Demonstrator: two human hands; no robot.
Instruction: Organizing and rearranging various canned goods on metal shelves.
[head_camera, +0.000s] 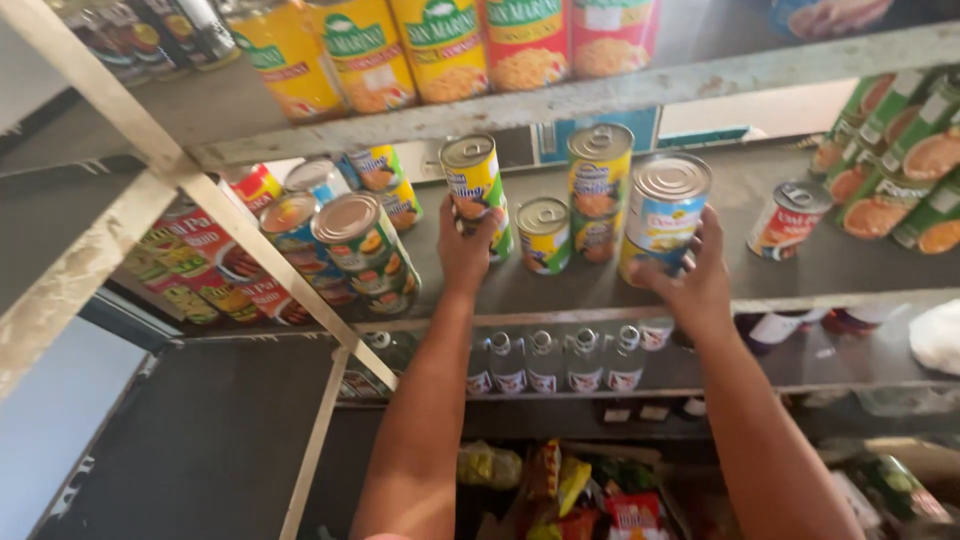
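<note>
My left hand grips a tall yellow-and-green can standing on the grey metal shelf. My right hand is wrapped around a wide blue-and-white can to the right. Between the two stand a short green-and-yellow can and a tall yellow can, both untouched.
Stacked cans fill the shelf's left side, and a small red-and-white can plus green cans sit at right. Yellow and red cans line the shelf above. Small bottles stand on the shelf below, snack packets under them. A slanted metal upright crosses left.
</note>
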